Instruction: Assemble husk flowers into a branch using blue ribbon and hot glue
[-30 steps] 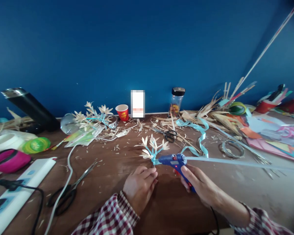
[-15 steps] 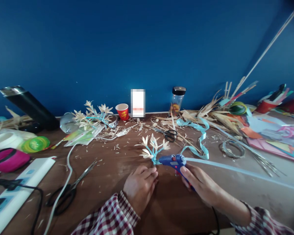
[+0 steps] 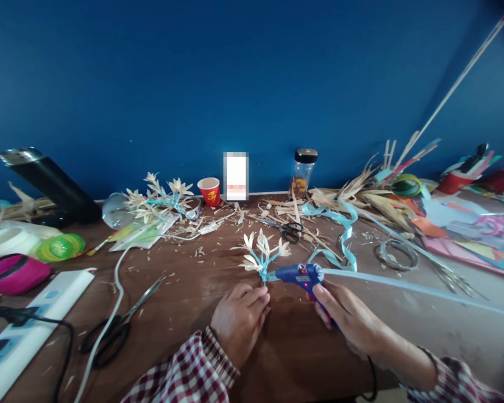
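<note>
My left hand [image 3: 241, 316] rests low over the table, fingers closed at the base of a small spray of cream artificial flowers [image 3: 262, 249] with light-blue wrapped stems. Its bare stem end runs down to my fingertips. In my right hand [image 3: 353, 316] is a blue hot glue gun [image 3: 300, 276], a red light glowing on its body. The nozzle points left at the wrapped stem base, by a short blue tape end; I cannot tell whether it touches. A long translucent glue stick [image 3: 395, 285] sticks out of the gun's back to the right.
Black-handled scissors [image 3: 109, 336] lie left beside a white power strip [image 3: 37, 330]. Behind are more flowers [image 3: 163, 198], a red paper cup [image 3: 210, 191], a glass jar [image 3: 304, 174], another pair of scissors [image 3: 291, 231], curled blue ribbon [image 3: 350, 235], dried husks [image 3: 361, 196] and a wire coil [image 3: 399, 256].
My right hand and the glue gun have shifted slightly to the right, drawing the nozzle a little away from the stem. My left hand and the flower spray have stayed nearly still.
</note>
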`<state>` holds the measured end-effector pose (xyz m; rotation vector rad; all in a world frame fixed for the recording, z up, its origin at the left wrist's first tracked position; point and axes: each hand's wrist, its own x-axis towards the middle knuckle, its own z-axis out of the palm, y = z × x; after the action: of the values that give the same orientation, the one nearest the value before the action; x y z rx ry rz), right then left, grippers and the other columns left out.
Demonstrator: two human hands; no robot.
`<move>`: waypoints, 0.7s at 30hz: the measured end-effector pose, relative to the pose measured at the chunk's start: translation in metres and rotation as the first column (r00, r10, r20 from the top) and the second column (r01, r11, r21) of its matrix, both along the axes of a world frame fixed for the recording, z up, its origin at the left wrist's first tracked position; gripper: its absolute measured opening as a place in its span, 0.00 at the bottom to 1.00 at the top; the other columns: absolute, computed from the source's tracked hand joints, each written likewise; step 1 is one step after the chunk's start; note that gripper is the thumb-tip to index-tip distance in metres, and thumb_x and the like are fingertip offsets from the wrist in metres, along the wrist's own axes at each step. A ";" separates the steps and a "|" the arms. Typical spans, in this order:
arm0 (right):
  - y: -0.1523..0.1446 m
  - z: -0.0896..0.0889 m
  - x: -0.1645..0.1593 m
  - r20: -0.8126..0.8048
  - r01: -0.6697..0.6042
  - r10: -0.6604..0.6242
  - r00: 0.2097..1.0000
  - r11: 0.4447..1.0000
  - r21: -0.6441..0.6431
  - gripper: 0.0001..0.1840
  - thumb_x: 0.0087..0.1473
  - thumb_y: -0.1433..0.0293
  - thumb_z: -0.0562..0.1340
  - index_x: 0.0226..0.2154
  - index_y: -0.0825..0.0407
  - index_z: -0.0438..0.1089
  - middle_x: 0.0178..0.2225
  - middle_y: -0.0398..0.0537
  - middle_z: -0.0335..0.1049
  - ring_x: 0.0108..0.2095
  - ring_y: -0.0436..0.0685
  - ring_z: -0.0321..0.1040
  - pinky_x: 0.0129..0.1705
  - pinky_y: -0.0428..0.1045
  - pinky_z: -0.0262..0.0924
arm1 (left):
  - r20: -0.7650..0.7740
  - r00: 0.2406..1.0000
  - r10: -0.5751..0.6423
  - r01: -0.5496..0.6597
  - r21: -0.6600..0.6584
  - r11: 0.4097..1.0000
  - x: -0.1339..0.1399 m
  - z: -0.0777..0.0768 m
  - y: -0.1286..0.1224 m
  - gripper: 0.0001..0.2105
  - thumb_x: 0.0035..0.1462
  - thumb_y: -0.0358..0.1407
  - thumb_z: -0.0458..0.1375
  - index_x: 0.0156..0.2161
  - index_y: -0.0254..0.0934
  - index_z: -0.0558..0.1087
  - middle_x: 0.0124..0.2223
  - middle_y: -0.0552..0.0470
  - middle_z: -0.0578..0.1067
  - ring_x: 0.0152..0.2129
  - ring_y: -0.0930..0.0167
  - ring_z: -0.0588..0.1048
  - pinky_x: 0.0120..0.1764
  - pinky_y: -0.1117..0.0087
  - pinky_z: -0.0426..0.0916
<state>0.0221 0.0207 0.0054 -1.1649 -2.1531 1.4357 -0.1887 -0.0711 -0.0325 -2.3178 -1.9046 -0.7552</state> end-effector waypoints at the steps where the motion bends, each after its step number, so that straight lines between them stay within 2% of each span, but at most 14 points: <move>1: 0.000 0.001 0.001 -0.012 0.003 -0.003 1.000 1.000 -0.003 0.22 0.60 0.54 0.44 0.31 0.53 0.62 0.18 0.38 0.59 0.19 0.49 0.56 0.23 0.45 0.52 | -0.011 1.000 0.002 -0.002 0.000 1.000 0.000 0.000 0.000 0.09 0.56 0.32 0.53 0.42 0.40 0.72 0.44 0.54 0.76 0.37 0.67 0.71 0.40 0.62 0.70; 8: -0.005 0.008 -0.007 -0.028 -0.009 0.010 1.000 1.000 0.014 0.22 0.61 0.55 0.44 0.30 0.53 0.61 0.17 0.38 0.58 0.19 0.48 0.56 0.24 0.45 0.51 | -0.052 0.999 0.007 -0.008 -0.002 1.000 0.001 0.002 0.000 0.10 0.56 0.32 0.53 0.43 0.40 0.71 0.44 0.54 0.76 0.37 0.66 0.71 0.39 0.62 0.70; 12: -0.006 0.006 -0.010 -0.008 -0.010 0.010 1.000 0.999 0.045 0.21 0.61 0.56 0.45 0.28 0.52 0.61 0.18 0.38 0.59 0.19 0.48 0.56 0.24 0.45 0.51 | -0.026 1.000 0.003 -0.002 0.024 1.000 0.001 0.002 -0.001 0.10 0.57 0.32 0.53 0.43 0.40 0.72 0.44 0.53 0.76 0.38 0.67 0.71 0.39 0.62 0.70; 18: -0.007 0.003 -0.004 -0.017 0.002 -0.002 1.000 1.000 0.003 0.22 0.61 0.55 0.43 0.30 0.52 0.61 0.17 0.37 0.58 0.18 0.48 0.56 0.24 0.45 0.52 | -0.035 0.999 0.009 -0.009 0.009 1.000 0.000 0.001 -0.001 0.09 0.57 0.32 0.53 0.42 0.40 0.72 0.44 0.54 0.76 0.37 0.66 0.71 0.39 0.61 0.70; 21: -0.008 0.001 -0.003 -0.010 0.004 -0.004 1.000 1.000 0.021 0.21 0.61 0.55 0.45 0.27 0.51 0.60 0.17 0.38 0.58 0.19 0.49 0.56 0.24 0.45 0.52 | -0.009 1.000 0.012 -0.012 -0.004 1.000 0.001 0.000 -0.001 0.10 0.57 0.33 0.53 0.43 0.40 0.71 0.44 0.54 0.76 0.38 0.67 0.71 0.40 0.62 0.70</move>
<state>0.0188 0.0129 0.0068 -1.1515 -2.1534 1.4106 -0.1881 -0.0719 -0.0328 -2.3055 -1.9165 -0.7389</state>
